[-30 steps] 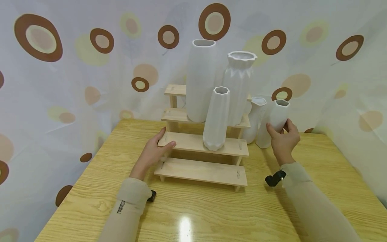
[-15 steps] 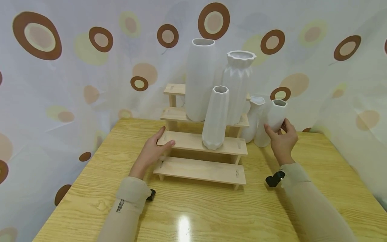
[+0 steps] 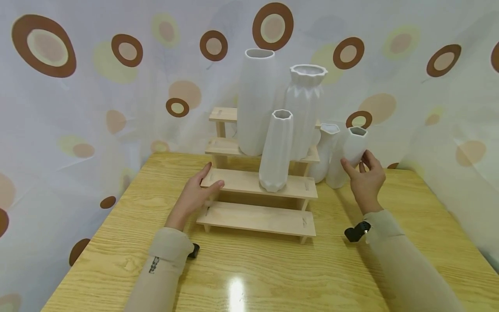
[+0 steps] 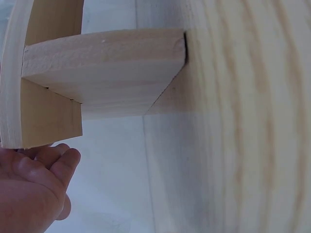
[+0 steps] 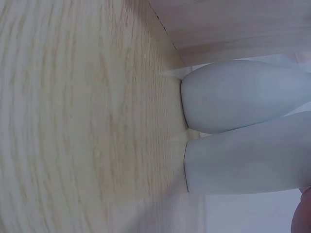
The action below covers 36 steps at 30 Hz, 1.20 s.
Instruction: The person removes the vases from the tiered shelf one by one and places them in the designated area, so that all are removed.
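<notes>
A tiered wooden stand (image 3: 257, 216) stands on the table. My left hand (image 3: 193, 195) holds the left end of its second step from the bottom, thumb on top. In the left wrist view, the fingers (image 4: 63, 165) curl at the board's end. My right hand (image 3: 366, 182) grips a white vase (image 3: 352, 147) with a many-sided mouth, between thumb and fingers. That vase's base meets the table, as the right wrist view shows at its lower body (image 5: 243, 165). Close beside it is another white vase (image 3: 324, 151) with a flared rim, partly behind the stand.
On the stand are a tall smooth vase (image 3: 255, 99), a ruffle-necked vase (image 3: 306, 108) and a slim ribbed vase (image 3: 276, 151). Patterned cloth (image 3: 156, 86) hangs behind the wooden table (image 3: 288, 273).
The head view has shifted slightly, so things appear a little further left. Both hands keep their hold; the vase in the right hand has barely moved.
</notes>
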Tool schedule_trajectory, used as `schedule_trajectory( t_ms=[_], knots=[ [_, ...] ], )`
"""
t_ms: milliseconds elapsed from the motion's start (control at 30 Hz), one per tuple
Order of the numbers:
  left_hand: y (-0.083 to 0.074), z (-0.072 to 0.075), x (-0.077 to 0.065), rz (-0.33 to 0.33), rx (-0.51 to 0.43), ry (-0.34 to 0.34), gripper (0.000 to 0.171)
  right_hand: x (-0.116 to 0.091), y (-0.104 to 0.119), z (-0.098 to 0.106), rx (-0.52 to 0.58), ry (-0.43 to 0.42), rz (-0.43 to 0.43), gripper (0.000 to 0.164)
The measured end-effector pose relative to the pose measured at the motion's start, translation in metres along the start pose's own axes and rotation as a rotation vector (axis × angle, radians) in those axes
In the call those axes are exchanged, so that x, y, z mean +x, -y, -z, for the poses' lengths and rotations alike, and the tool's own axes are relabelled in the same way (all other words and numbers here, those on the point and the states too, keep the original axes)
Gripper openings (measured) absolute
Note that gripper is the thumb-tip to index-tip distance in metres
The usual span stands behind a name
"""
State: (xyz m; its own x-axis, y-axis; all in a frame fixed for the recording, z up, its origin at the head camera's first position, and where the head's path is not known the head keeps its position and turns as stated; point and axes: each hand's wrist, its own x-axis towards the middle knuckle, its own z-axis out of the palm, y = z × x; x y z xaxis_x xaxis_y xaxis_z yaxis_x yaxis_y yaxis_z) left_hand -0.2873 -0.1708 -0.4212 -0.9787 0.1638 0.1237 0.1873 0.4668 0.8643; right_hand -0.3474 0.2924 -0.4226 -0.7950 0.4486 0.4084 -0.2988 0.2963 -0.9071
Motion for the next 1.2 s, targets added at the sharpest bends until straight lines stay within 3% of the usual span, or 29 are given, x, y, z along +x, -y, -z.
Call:
schedule_trajectory(
  t_ms=[633,833,1200],
  knots=[
    [-0.002,0.0,0.0,0.021,-0.007,-0.006,0.094,-0.015,0.006,0.007,0.073,-0.048,-0.082,0.074],
    [-0.004,0.001,-0.001,0.024,-0.009,-0.008,0.093,-0.02,0.008,0.01,0.108,-0.077,-0.064,0.07],
    [-0.002,0.0,-0.001,0.025,-0.023,-0.001,0.094,-0.034,0.015,0.016,0.171,-0.054,-0.057,0.065]
  ],
)
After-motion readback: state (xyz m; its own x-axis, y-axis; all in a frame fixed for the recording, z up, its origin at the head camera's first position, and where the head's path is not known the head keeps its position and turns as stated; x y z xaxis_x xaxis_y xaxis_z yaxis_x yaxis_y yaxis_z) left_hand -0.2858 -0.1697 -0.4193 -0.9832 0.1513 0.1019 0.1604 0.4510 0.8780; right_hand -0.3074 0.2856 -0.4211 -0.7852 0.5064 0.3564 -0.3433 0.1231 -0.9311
